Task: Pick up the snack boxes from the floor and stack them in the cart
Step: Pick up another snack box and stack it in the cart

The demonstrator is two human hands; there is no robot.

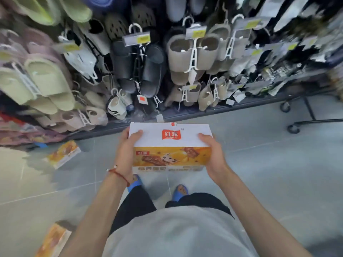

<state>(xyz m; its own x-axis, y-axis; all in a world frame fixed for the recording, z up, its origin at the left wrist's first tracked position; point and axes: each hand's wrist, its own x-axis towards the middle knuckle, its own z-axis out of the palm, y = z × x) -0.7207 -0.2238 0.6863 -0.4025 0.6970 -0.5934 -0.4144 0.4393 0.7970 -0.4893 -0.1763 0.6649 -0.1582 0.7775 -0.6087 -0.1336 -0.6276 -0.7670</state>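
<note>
- Slippers [193, 52] are hung in rows in a shop aisle, and a grey tiled floor [269, 173] is seen below them.
- One snack box [170, 140] is held up in the air in front of the body, well above the floor.
- It is gripped at both short ends, the left hand [128, 154] curled round one and the right hand [209, 153] round the other, thumbs laid on the white top.
- The box's long side is set across, from left to right, and its top is held nearly flat.
- A black frame on wheels [297, 125] is seen at the far right; it is likely the cart, but only its bottom part is shown.
- That frame lies to the right of the box and further off, so the right hand is nearer; a turn to the right is probably needed.
- A second box [64, 154] and a third box [52, 238] are seen on the floor at the left, nearer the left hand.
</note>
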